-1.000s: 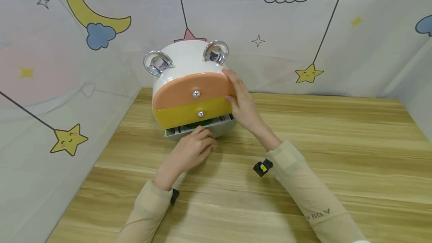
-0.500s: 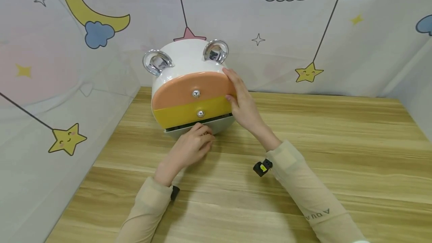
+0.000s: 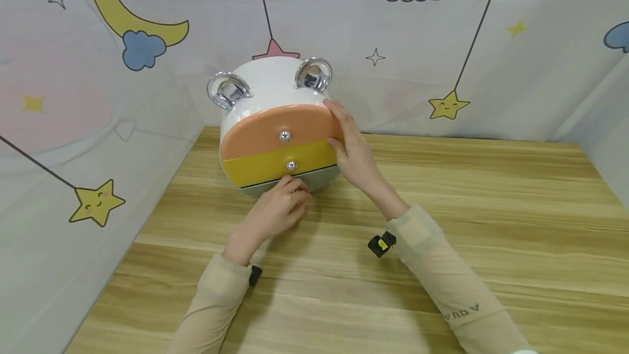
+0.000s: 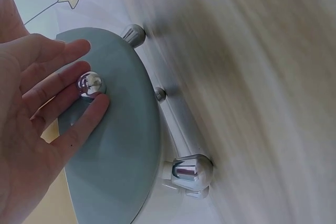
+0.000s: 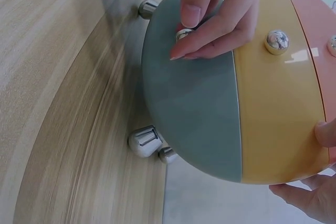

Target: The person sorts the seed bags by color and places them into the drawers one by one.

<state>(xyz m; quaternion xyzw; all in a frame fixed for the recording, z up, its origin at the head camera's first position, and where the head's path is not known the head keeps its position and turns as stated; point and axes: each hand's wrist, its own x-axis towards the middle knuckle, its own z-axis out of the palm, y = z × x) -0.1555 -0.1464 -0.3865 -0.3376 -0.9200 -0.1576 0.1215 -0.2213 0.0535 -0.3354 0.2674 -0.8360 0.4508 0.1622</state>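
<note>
A rounded white cabinet with chrome ears has an orange drawer, a yellow drawer and a grey-green bottom drawer. In the head view my left hand is at the bottom drawer. The wrist views show its thumb and fingers around that drawer's shiny round knob. Only a thin gap shows above the bottom drawer. My right hand rests on the cabinet's right side, fingers fairly straight along it. Its thumb touches the front near the orange and yellow drawers' seam.
The cabinet stands on chrome feet on a wood-grain table. A printed cloth with stars and a moon hangs behind and to the left. A black strap piece juts out by the right cuff.
The bottom drawer has slid inward, from clearly ajar with green contents showing to nearly flush. My left hand moved slightly toward the cabinet with it. My right hand stayed in place.
</note>
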